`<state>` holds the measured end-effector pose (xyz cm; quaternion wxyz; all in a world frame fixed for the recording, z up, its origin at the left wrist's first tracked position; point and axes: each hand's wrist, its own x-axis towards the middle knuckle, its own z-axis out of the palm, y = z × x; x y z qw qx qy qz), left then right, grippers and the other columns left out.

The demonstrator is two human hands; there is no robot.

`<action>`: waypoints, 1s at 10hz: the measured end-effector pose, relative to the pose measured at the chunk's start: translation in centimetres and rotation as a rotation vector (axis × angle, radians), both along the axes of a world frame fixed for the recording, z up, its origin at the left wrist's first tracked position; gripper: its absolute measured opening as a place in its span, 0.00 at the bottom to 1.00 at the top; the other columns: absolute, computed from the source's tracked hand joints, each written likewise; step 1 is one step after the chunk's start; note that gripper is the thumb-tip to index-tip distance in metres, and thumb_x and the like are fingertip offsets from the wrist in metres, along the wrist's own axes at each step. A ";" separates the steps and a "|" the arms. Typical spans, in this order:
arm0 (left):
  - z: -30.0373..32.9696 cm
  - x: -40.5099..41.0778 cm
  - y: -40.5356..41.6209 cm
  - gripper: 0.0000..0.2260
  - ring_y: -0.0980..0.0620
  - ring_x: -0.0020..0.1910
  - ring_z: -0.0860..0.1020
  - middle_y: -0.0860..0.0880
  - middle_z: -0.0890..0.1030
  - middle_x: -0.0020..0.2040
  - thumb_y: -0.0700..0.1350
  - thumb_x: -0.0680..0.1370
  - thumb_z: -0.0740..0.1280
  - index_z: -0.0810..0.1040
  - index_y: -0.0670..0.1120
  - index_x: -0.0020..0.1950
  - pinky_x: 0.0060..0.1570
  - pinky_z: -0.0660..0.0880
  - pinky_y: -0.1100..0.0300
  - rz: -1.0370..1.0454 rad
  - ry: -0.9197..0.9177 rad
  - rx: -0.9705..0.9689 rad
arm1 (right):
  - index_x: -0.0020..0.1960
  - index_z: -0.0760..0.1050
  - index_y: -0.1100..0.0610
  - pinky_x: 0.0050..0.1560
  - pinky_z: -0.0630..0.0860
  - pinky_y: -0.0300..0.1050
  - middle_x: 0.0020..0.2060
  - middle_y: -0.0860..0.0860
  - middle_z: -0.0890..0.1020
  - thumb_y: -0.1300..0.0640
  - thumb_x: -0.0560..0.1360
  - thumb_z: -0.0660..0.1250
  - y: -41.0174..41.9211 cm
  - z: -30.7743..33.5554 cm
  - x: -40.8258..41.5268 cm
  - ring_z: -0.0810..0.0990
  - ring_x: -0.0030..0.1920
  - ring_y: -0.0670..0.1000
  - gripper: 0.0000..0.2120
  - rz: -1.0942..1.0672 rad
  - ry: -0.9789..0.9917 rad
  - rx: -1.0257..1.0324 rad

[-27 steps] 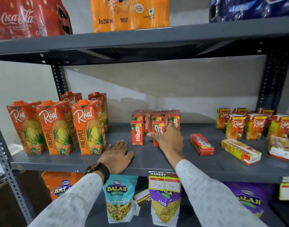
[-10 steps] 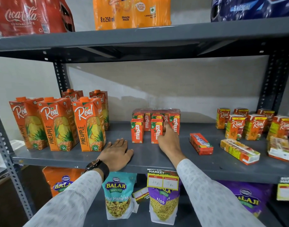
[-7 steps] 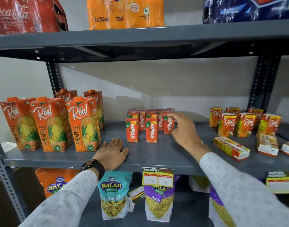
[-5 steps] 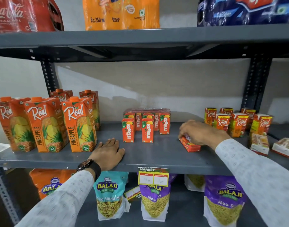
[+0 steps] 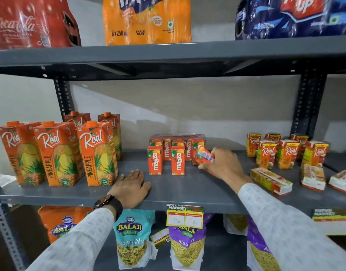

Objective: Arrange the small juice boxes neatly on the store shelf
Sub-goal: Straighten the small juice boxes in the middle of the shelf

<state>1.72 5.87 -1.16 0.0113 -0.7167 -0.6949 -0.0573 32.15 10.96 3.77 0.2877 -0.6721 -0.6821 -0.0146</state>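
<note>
My right hand (image 5: 224, 166) grips a small red Maaza juice box (image 5: 204, 155), tilted and lifted just right of the standing Maaza group. Two Maaza boxes (image 5: 155, 160) (image 5: 178, 160) stand upright in front, more stand behind them before a wrapped Maaza pack (image 5: 177, 137). My left hand (image 5: 131, 187) lies flat, palm down, on the grey shelf (image 5: 187, 189) near its front edge. At the right, small Real juice boxes (image 5: 286, 153) stand in a cluster, and three more lie flat (image 5: 271, 180) (image 5: 313, 177) (image 5: 342, 181).
Large Real pineapple cartons (image 5: 58, 153) stand at the left of the shelf. Soda multipacks (image 5: 146, 20) sit on the shelf above. Balaji wafer bags (image 5: 132, 241) hang below, with a price tag (image 5: 185, 217) on the shelf's front lip. Upright posts (image 5: 307, 106) flank the bay.
My right hand left the standing Maaza boxes, reached right to the box lying flat, picked it up and carried it back toward the group. My left hand stayed put.
</note>
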 end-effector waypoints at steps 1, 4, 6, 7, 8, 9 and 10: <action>-0.1 0.0 0.1 0.32 0.50 0.83 0.50 0.47 0.51 0.84 0.60 0.83 0.45 0.51 0.46 0.83 0.80 0.46 0.49 -0.002 -0.002 0.004 | 0.56 0.74 0.53 0.50 0.80 0.50 0.54 0.52 0.84 0.33 0.63 0.79 0.7 -1.3 -1.3 0.83 0.52 0.55 0.33 -0.043 0.418 0.033; -0.3 0.1 0.2 0.31 0.51 0.83 0.48 0.47 0.50 0.84 0.60 0.83 0.45 0.51 0.45 0.83 0.80 0.45 0.50 -0.012 0.000 -0.005 | 0.56 0.68 0.52 0.44 0.80 0.49 0.52 0.51 0.82 0.31 0.60 0.79 0.5 -3.7 -2.5 0.83 0.51 0.54 0.38 -0.034 0.485 0.085; -0.3 0.1 0.1 0.31 0.50 0.83 0.49 0.47 0.50 0.84 0.59 0.84 0.46 0.52 0.46 0.83 0.80 0.46 0.49 -0.014 0.001 -0.001 | 0.56 0.67 0.49 0.50 0.81 0.53 0.53 0.48 0.81 0.35 0.64 0.79 0.6 -3.8 -2.4 0.82 0.52 0.52 0.32 0.018 0.492 0.115; -0.1 0.1 0.0 0.31 0.50 0.83 0.49 0.47 0.50 0.84 0.59 0.84 0.46 0.51 0.46 0.83 0.80 0.45 0.49 -0.011 -0.003 0.000 | 0.56 0.68 0.47 0.55 0.81 0.57 0.53 0.47 0.82 0.40 0.67 0.75 0.8 -3.9 -2.5 0.82 0.54 0.53 0.24 0.045 0.490 0.105; 0.0 0.0 -0.1 0.31 0.50 0.83 0.48 0.47 0.50 0.84 0.60 0.84 0.46 0.51 0.46 0.83 0.80 0.46 0.49 -0.006 -0.003 -0.002 | 0.60 0.68 0.47 0.55 0.81 0.56 0.57 0.47 0.80 0.35 0.65 0.77 0.6 -3.7 -2.7 0.82 0.56 0.52 0.31 0.057 0.525 0.110; -0.1 0.0 -0.1 0.31 0.50 0.83 0.49 0.47 0.50 0.84 0.60 0.84 0.45 0.51 0.46 0.83 0.80 0.46 0.49 -0.007 -0.003 -0.006 | 0.61 0.67 0.50 0.49 0.80 0.51 0.58 0.49 0.79 0.31 0.63 0.78 0.3 -3.6 -2.8 0.82 0.55 0.54 0.37 0.031 0.514 0.105; -0.2 0.1 -0.1 0.31 0.50 0.83 0.49 0.47 0.50 0.84 0.60 0.84 0.45 0.51 0.46 0.83 0.80 0.46 0.49 -0.008 -0.003 -0.004 | 0.60 0.68 0.50 0.46 0.80 0.49 0.56 0.48 0.81 0.35 0.66 0.78 0.5 -3.7 -2.6 0.83 0.53 0.53 0.32 0.025 0.477 0.105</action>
